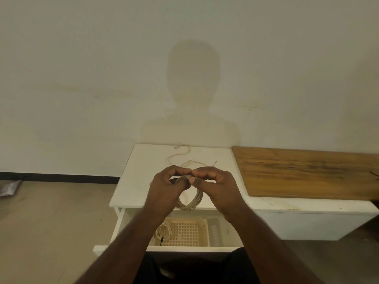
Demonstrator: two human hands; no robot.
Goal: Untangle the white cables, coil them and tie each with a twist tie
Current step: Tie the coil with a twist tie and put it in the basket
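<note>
White coiled cable point(192, 198) hangs mid-frame over the white tabletop point(143, 173), pinched at its top by my left hand point(164, 189) and right hand point(215, 187).
If either pinch loosens mid-tie, I judge the loops spring apart; any tie is hidden.

Left hand point(164, 187): bare; no glove, ring or watch visible.
Right hand point(213, 184): bare; no glove, ring or watch visible.
Forearms: both uncovered for their full visible length; no sleeve enters the frame.
Fingernails: short, visible on the thumbs.
Lower garment: dark, plain fabric at the bottom edge between the arms; type cannot be determined.
</note>
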